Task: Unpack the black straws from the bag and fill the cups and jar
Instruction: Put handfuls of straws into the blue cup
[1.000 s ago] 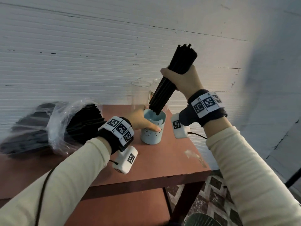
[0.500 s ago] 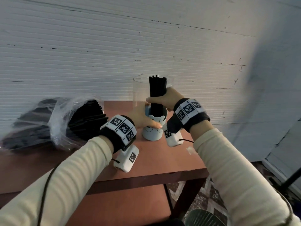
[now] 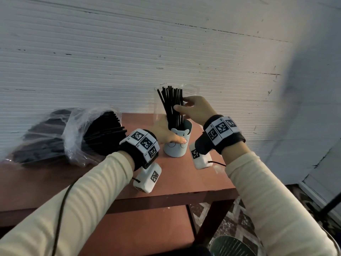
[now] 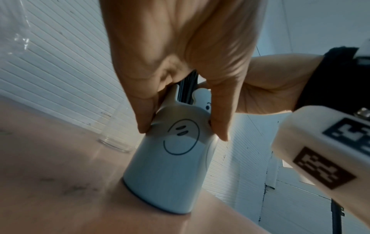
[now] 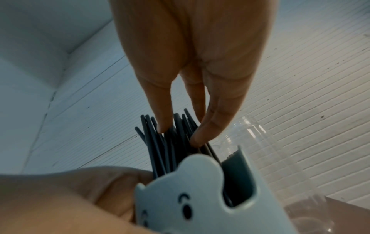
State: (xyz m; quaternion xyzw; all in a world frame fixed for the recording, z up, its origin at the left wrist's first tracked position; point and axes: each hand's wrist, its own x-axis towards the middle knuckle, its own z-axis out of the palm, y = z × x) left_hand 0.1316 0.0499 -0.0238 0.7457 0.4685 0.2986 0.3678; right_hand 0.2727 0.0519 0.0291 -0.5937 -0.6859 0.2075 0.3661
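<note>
White ribbed wall panels fill the upper part of the head view, and below them we see our reddish-brown table (image 3: 103, 183) crossing the lower half of the frame. Near the centre of the frame stands the pale blue bear-faced cup (image 3: 177, 145), upright on the tabletop, with a bunch of black straws (image 3: 172, 106) standing in it and fanning out a little at the top. Our left hand (image 3: 164, 133) grips the cup, fingers and thumb curled around its upper wall in the left wrist view. Our right hand (image 3: 195, 110) pinches the straws loosely above the rim, thumb and fingertips (image 5: 197, 139) touching them. Behind the cup stand two clear glass vessels (image 3: 156, 108). At the left of the frame lies the clear plastic bag (image 3: 73, 133), on its side, packed with more black straws
</note>
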